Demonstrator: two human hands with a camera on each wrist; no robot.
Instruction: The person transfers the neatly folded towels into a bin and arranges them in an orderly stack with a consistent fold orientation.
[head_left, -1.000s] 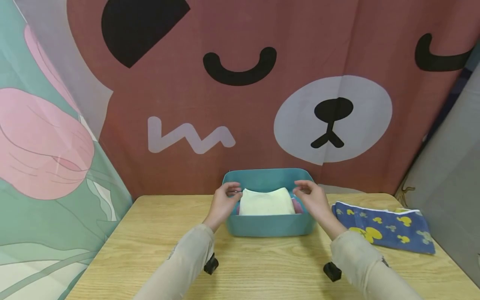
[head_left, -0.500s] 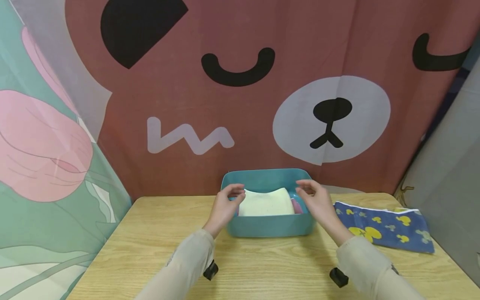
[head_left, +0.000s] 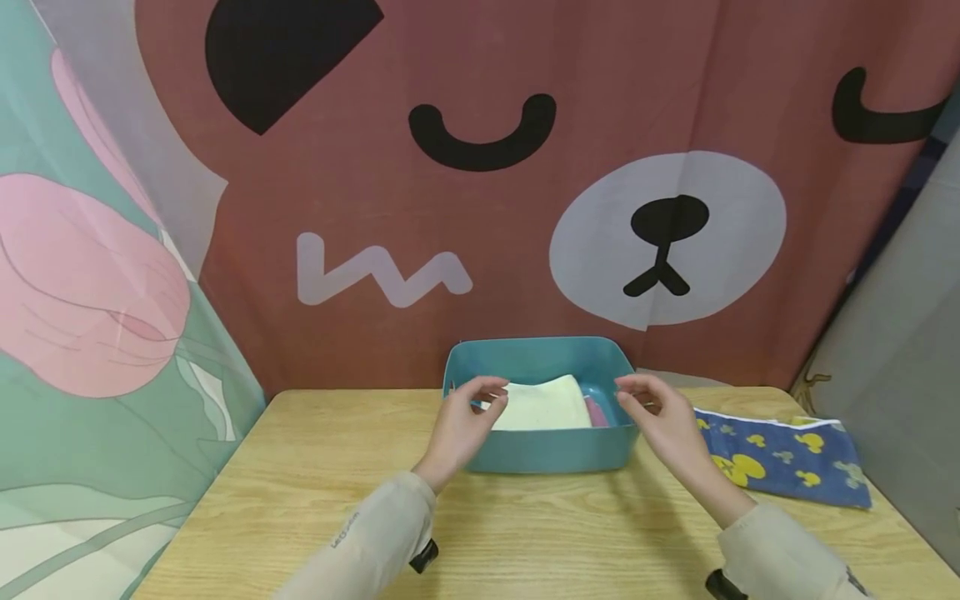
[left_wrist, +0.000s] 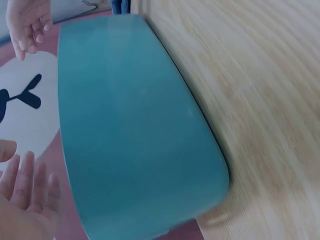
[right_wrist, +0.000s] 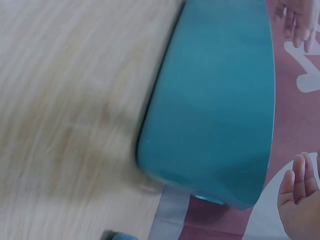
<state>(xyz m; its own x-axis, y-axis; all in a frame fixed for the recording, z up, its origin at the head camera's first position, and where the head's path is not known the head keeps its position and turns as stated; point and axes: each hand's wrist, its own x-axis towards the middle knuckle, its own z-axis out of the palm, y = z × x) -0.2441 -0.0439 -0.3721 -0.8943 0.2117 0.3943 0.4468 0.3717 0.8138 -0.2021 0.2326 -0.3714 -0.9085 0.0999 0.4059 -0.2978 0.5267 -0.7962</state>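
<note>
A teal bin [head_left: 551, 450] stands at the far edge of the table. Inside it lies a folded pale yellow cloth [head_left: 543, 406], with a bit of pink cloth [head_left: 596, 412] showing at its right side. My left hand [head_left: 467, 421], fingers loosely bent and holding nothing, hovers over the bin's front left corner and overlaps the yellow cloth in the head view. Near the front right corner my right hand [head_left: 663, 417] is raised, likewise holding nothing. Both wrist views show the bin's smooth outer wall [left_wrist: 130, 125], with the hands above its rim.
To the right on the wooden table [head_left: 300, 492] lies a folded blue cloth [head_left: 795, 458] with yellow mouse-head shapes and a white edge. A curtain with a bear face [head_left: 480, 208] hangs right behind the bin. A grey curtain [head_left: 892, 367] closes the right side.
Both hands have come back toward me from the bin's sides. The right hand has also moved outward to the right, and the left slightly right. Bin and cloths stay in place.
</note>
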